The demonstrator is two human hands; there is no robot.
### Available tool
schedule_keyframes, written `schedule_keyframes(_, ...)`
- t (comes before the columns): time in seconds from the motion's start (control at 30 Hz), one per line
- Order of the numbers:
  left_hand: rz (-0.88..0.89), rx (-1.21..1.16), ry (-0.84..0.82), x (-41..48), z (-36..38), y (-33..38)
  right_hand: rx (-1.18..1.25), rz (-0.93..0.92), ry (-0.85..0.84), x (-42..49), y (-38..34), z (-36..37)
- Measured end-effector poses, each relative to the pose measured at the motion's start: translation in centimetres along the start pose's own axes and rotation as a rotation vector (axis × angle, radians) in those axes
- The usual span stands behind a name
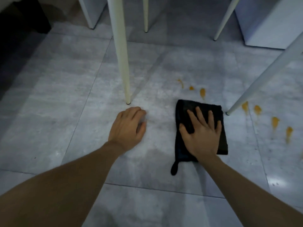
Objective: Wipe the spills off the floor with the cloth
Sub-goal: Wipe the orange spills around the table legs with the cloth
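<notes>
A folded black cloth [185,112] lies flat on the grey tiled floor [65,95]. My right hand [202,133] presses down on the cloth with its fingers spread. My left hand [128,126] rests on the bare floor to the left of the cloth, fingers curled and holding nothing. Orange spills [202,92] dot the floor just beyond the cloth's far edge. More orange spills [275,122] run in a line to the right of the cloth.
A white chair leg [122,54] stands just beyond my left hand. Another slanted white leg [262,77] touches down right of the cloth's far corner. Two more legs [145,13] stand farther back. White furniture [268,22] sits at the far right, dark furniture [24,17] at the far left.
</notes>
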State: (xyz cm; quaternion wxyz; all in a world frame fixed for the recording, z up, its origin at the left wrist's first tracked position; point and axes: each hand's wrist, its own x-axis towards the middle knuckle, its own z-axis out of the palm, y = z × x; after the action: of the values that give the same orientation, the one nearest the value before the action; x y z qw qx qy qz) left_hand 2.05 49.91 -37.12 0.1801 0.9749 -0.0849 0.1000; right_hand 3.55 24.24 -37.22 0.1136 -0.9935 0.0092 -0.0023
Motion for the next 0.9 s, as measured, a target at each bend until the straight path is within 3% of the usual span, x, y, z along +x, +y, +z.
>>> schedule_keyframes(0.07,-0.018,-0.040,-0.060,1.3,0.6,1.3,-0.017,0.037,-0.045,1.7,0.8,-0.2)
schedule_keyframes(0.13,-0.164,-0.081,-0.094,3.3,1.5,2.9,-0.029,0.041,-0.063,3.9,1.2,-0.4)
schedule_keyframes(0.23,-0.302,0.053,-0.172,5.1,3.4,4.0,-0.016,0.079,-0.029,6.6,1.4,-0.2)
schedule_keyframes(0.43,-0.326,0.128,-0.249,5.3,3.8,3.7,-0.030,0.124,-0.064,12.7,-1.5,0.3)
schedule_keyframes(0.53,-0.326,0.121,-0.273,5.4,3.8,3.7,-0.038,0.007,-0.106,13.5,-4.1,0.7)
schedule_keyframes(0.7,-0.306,0.127,-0.278,5.4,3.6,3.4,-0.025,-0.252,-0.049,6.0,-2.3,0.6)
schedule_keyframes(0.9,-0.319,0.121,-0.260,5.5,4.0,3.3,-0.036,0.014,-0.083,13.2,-2.0,0.3)
